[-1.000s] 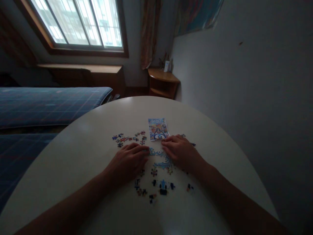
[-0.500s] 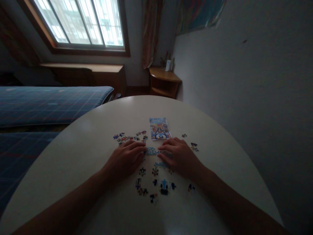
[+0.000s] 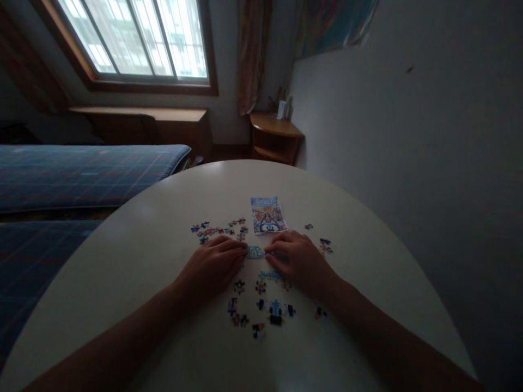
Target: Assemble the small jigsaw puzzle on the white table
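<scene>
Left hand (image 3: 216,260) at the left end of the light-blue puzzle strip (image 3: 255,252), right hand (image 3: 300,258) at its right end; fingers of both bent, can't tell if either pinches. Strip's flat on the white counter (image 3: 212,198), second blue strip (image 3: 269,275) and partly joined character pieces (image 3: 275,311) on the near side. Printed picture sheet (image 3: 267,215) just beyond the hands, loose pieces (image 3: 210,231) left of it.

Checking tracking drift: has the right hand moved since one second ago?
Yes. Against the picture card, the right hand has shifted left and slightly toward the wearer.
</scene>
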A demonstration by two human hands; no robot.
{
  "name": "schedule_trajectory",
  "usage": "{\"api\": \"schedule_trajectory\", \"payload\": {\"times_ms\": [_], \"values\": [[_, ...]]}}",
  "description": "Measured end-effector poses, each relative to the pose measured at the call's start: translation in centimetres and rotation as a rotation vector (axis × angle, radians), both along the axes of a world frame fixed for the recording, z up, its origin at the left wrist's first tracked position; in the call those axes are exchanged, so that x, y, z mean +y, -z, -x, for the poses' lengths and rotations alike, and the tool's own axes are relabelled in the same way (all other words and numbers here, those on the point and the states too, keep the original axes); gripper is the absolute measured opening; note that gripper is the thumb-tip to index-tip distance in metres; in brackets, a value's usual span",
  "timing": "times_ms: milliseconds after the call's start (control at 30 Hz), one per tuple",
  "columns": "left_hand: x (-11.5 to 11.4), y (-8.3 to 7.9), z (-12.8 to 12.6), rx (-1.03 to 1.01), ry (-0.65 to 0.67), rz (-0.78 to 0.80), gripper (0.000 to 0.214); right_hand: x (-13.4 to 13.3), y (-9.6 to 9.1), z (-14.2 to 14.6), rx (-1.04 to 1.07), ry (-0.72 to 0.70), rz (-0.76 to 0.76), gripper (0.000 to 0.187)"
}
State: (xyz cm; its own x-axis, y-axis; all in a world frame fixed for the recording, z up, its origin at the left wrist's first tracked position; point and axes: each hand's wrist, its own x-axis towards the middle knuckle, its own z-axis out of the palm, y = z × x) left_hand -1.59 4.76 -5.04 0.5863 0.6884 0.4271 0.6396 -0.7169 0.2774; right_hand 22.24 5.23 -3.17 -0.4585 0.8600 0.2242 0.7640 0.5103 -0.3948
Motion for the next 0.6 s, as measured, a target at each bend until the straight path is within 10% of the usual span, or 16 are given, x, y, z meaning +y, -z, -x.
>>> {"api": "schedule_trajectory", "payload": {"times_ms": [600], "values": [[0.04,0.13,-0.19,0.000,0.050,-0.025,0.028,-0.02,0.02,-0.03,0.021,0.006,0.006,0.012]]}}
